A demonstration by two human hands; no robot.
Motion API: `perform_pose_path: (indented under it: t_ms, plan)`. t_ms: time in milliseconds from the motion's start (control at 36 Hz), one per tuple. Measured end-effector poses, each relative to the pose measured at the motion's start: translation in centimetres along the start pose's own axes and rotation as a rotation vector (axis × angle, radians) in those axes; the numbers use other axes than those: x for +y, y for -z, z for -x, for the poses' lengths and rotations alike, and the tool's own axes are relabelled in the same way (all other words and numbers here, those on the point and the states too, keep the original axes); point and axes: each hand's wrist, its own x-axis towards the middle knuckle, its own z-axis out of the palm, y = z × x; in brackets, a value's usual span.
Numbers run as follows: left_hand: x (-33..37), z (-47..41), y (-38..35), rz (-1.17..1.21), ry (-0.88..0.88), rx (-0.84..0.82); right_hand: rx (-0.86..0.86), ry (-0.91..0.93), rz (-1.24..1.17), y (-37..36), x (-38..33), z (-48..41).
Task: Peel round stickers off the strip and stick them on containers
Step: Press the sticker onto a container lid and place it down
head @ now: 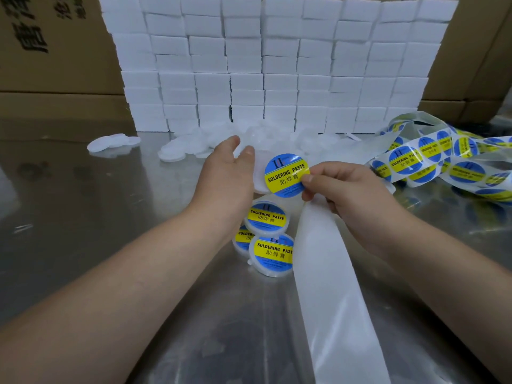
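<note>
The grip of the right hand point(352, 195) pinches the rim of a glossy round sticker point(286, 174), blue with a yellow band reading "SOLDERING PASTE", over a plain white container point(259, 176). The left hand point(224, 178), grip spread, is beside it above the shiny metal bench point(110, 217).

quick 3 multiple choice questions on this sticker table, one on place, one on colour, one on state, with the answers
1. Where is the heap of unpeeled sticker strip?
A. on the right side of the table
B. on the left side
C. on top of the white boxes

2. What colour is the band across the held sticker?
A. red
B. yellow
C. green

3. What state is that sticker in?
A. lying flat on the table
B. on the strip
C. pinched by the right hand

Answers:
1 A, the strip lies tangled to the right of the right hand.
2 B, "SOLDERING PASTE" is printed on yellow between blue.
3 C, thumb and finger grip its edge.
</note>
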Motion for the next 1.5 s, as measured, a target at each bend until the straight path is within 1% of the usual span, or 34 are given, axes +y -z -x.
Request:
perform_pose_path:
  t_ms: [83, 139, 278, 472, 667, 806, 1000, 1500]
  plan:
    - [-0.1, 0.4, 0.0, -0.045, -0.06, -0.059, -0.01, -0.003, 0.011, 0.0, 0.1, -0.1]
    - [-0.3, 0.3, 0.0, -0.022, -0.054, -0.082, -0.007, -0.002, 0.011, -0.1, 0.1, -0.1]
    - [-0.4, 0.4, -0.2, -0.006, 0.006, -0.118, -0.005, -0.002, 0.028, 0.0, 0.1, -0.1]
    - [0.2, 0.5, -0.3, 0.156, 0.209, -0.136, -0.015, -0.038, 0.09, -0.1, 0.3, -0.2]
    - [0.9, 0.8, -0.3, 0.322, 0.262, -0.166, -0.014, -0.035, 0.143, -0.1, 0.4, -0.3]
    - [1.1, 1.2, -0.3, 0.327, 0.215, -0.196, -0.005, -0.035, 0.135, -0.1, 0.5, -0.3]
    - [0.8, 1.2, -0.2, 0.225, 0.15, -0.22, 0.003, -0.031, 0.148, -0.1, 0.8, -0.5]
    - [0.0, 1.2, -0.2, 0.213, 0.085, -0.262, 0.015, -0.019, 0.168, -0.1, 1.0, -0.5]
